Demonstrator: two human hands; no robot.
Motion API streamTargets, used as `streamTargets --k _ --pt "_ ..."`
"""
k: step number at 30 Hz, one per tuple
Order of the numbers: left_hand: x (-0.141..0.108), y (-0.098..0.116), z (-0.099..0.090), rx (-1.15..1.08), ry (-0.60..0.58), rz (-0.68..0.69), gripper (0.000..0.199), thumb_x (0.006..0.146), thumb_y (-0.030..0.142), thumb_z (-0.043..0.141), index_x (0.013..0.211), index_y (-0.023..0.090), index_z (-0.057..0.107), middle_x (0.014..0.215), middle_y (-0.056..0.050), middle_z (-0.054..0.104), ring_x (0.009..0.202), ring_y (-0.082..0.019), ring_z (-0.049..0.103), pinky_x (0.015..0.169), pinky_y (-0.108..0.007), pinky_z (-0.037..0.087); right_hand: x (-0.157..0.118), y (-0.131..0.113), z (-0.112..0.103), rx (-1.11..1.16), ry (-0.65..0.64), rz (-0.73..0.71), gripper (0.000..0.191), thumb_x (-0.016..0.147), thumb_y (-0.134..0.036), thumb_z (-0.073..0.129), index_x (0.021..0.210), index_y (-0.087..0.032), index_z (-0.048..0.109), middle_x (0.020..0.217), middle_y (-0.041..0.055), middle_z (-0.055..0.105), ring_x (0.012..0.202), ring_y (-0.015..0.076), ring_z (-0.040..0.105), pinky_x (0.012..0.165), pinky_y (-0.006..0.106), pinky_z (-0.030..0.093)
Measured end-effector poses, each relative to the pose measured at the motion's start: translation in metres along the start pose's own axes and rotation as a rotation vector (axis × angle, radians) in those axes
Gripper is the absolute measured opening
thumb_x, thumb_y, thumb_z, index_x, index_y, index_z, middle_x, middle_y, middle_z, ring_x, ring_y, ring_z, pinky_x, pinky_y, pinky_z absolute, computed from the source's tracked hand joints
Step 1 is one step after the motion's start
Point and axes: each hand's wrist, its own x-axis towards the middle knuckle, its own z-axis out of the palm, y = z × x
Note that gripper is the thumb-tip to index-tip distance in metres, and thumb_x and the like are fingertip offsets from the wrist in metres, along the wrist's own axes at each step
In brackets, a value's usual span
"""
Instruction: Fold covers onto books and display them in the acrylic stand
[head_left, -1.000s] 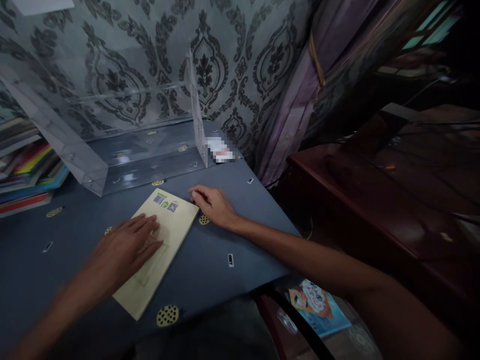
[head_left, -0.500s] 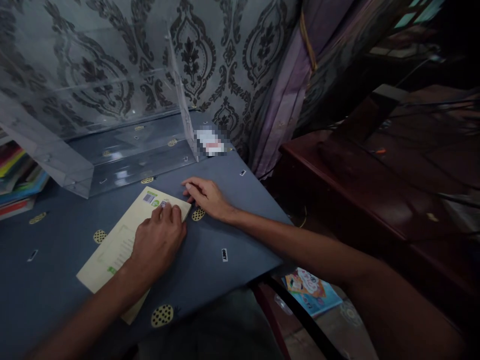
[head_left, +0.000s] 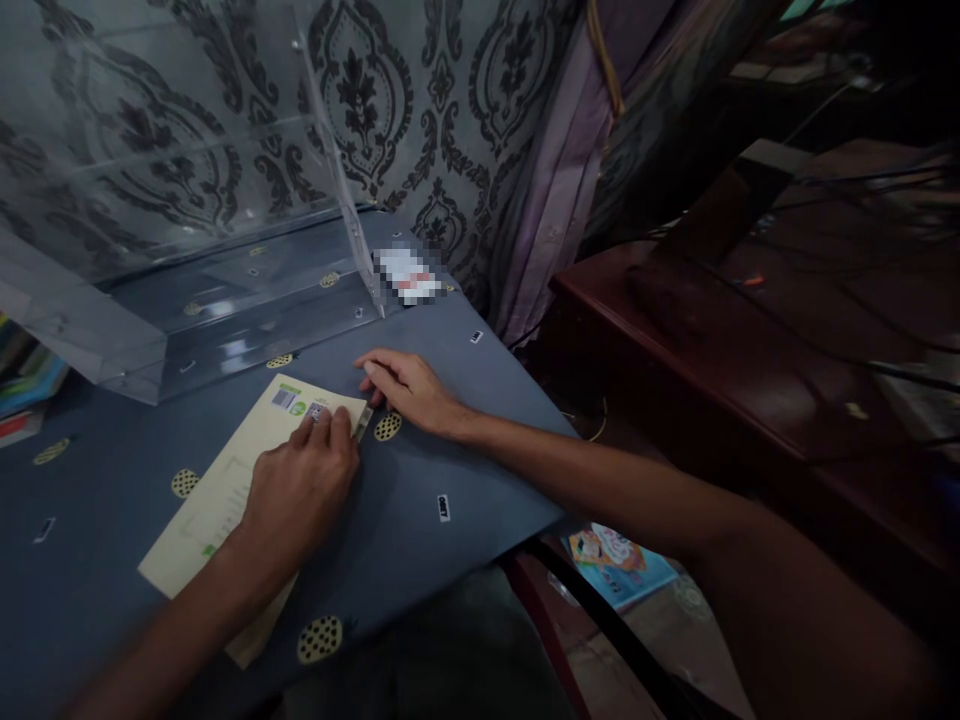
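Observation:
A cream book (head_left: 247, 455) with a barcode and green print on its cover lies slanted on the blue tablecloth. My left hand (head_left: 304, 475) rests over its right side, fingers curled onto the cover near the edge. The left thumb is hidden, and page edges show slightly parted beside the fingertips. Just past the book's upper right corner, my right hand (head_left: 409, 390) lies on the cloth. Its index finger and thumb stretch to the left with nothing held between them, while the other fingers are partly bent and hidden beneath.
A clear plastic stand (head_left: 349, 230) stands at the back of the table (head_left: 480, 470). Beside it lies a blurred white packet (head_left: 409, 275). Stacked books (head_left: 30, 380) sit at the left edge. Right of the table is a dark red wooden cabinet (head_left: 675, 330); a colourful book (head_left: 619, 565) lies below.
The view has shifted slightly, moving the scene left. At the book's right edge, the pages look a little more parted by my left fingers. My right hand keeps nearly the same pose.

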Motion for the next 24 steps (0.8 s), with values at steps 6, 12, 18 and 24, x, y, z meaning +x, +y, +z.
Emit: streamTargets --k 6,12,18,24 --pt "0.005 -0.001 -0.015 -0.039 -0.112 -0.026 0.034 0.105 0.025 0.034 0.115 0.012 0.064 0.102 -0.014 0.077 0.087 -0.033 0.076 0.061 -0.038 0.058 0.0 -0.002 -0.006 -0.043 -0.008 -0.029 0.026 0.104 -0.024 0.044 0.112 -0.016 0.067 0.076 -0.0011 0.067 0.057 0.0076 0.06 0.058 0.019 0.046" --pt "0.005 -0.003 -0.013 -0.009 -0.094 -0.019 0.036 0.105 0.025 0.033 0.12 0.012 0.063 0.104 -0.015 0.077 0.085 -0.032 0.077 0.061 -0.036 0.057 0.003 -0.001 -0.009 -0.062 0.031 -0.077 0.027 0.104 -0.025 0.042 0.11 -0.015 0.067 0.067 -0.0038 0.065 0.046 0.0059 0.053 0.053 0.018 0.044" --pt "0.005 -0.002 -0.014 0.005 -0.09 -0.018 0.037 0.104 0.023 0.034 0.12 0.012 0.065 0.104 -0.015 0.078 0.084 -0.032 0.077 0.06 -0.036 0.057 -0.001 -0.005 -0.01 -0.074 0.052 -0.108 0.028 0.104 -0.028 0.044 0.11 -0.016 0.068 0.066 -0.0034 0.066 0.047 0.0068 0.051 0.053 0.019 0.042" --pt "0.006 -0.001 -0.013 0.009 -0.076 -0.01 0.039 0.104 0.022 0.034 0.124 0.011 0.066 0.109 -0.016 0.078 0.087 -0.032 0.077 0.062 -0.036 0.058 -0.001 -0.007 -0.01 -0.091 0.06 -0.114 0.029 0.104 -0.03 0.044 0.109 -0.015 0.069 0.067 -0.0018 0.067 0.054 0.0082 0.053 0.056 0.019 0.04"
